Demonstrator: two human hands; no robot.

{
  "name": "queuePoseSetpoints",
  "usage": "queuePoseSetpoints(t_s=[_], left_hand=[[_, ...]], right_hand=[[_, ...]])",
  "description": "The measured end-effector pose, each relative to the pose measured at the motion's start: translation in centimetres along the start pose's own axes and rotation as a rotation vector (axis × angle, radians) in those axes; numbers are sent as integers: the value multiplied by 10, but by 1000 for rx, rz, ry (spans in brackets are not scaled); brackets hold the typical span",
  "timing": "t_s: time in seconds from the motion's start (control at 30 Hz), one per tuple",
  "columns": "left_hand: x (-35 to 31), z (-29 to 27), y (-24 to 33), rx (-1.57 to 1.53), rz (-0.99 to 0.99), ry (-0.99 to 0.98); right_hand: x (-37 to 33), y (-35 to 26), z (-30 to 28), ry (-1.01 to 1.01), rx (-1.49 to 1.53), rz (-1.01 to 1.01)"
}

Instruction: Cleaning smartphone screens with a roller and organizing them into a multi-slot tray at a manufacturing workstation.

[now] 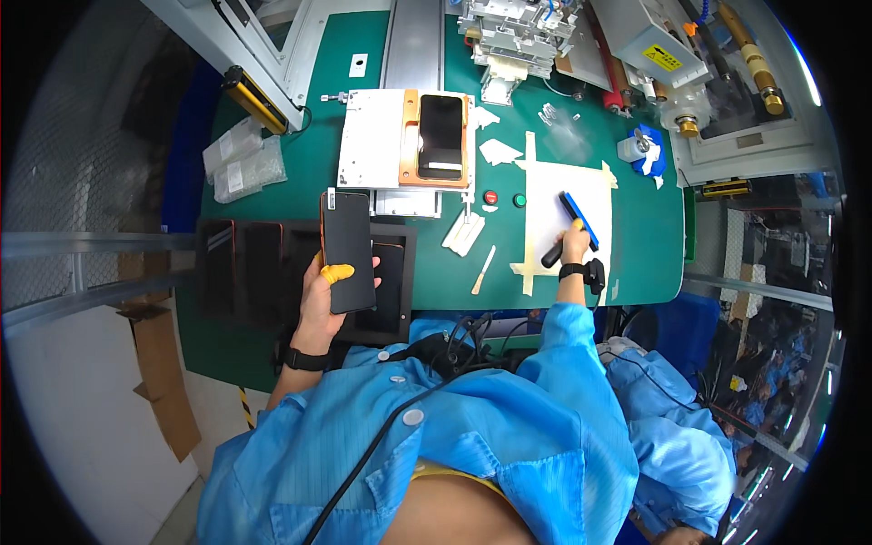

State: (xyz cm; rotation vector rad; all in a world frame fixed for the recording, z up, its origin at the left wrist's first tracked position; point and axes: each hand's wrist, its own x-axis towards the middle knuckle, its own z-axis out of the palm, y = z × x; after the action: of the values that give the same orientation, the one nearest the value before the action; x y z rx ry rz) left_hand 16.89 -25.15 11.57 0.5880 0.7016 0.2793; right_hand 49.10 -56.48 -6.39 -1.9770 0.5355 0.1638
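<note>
A dark phone (pixel 349 241) with a white tab at its top edge is held upright in the picture by the left hand (pixel 318 298), its fingers closed around the sides and a yellow finger cover (pixel 337 272) laid across the front. It is held above a black tray (pixel 410 272), in which other dark items with orange edges are seen.

A blue roller (pixel 589 233) with a black handle is gripped in the fingers of the right hand (pixel 575 240), over a white sheet (pixel 545 184) taped to the green worktop (pixel 649 245); whether the sheet is touched by it cannot be told.

A second phone (pixel 441 127) is seated in an orange holder (pixel 410 145) on a white plate (pixel 371 136). Between that plate and the sheet, a red button (pixel 490 197) and a green button (pixel 520 201) are set. Nearer the person, folded white cloths (pixel 463 234) and a pale blade (pixel 484 270) are laid.
</note>
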Motion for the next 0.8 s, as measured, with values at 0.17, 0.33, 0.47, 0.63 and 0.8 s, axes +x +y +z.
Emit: queuePoseSetpoints(t_s=[0.17,0.33,0.47,0.63,0.8], left_hand=[[-2,-4,-2,12,36,19],[3,-20,-6,113,187,172],[11,-53,-3,160,340,174],[9,-81,27,83,309,298],[23,-138,70,560,569,507]], right_hand=[[-47,32,17,323,-353,-134],[-102,32,33,171,-212,79],[-146,-2,44,444,-640,-42],[-227,-29,61,-387,-446,-841],[-298,-2,94,-584,-406,-911]])
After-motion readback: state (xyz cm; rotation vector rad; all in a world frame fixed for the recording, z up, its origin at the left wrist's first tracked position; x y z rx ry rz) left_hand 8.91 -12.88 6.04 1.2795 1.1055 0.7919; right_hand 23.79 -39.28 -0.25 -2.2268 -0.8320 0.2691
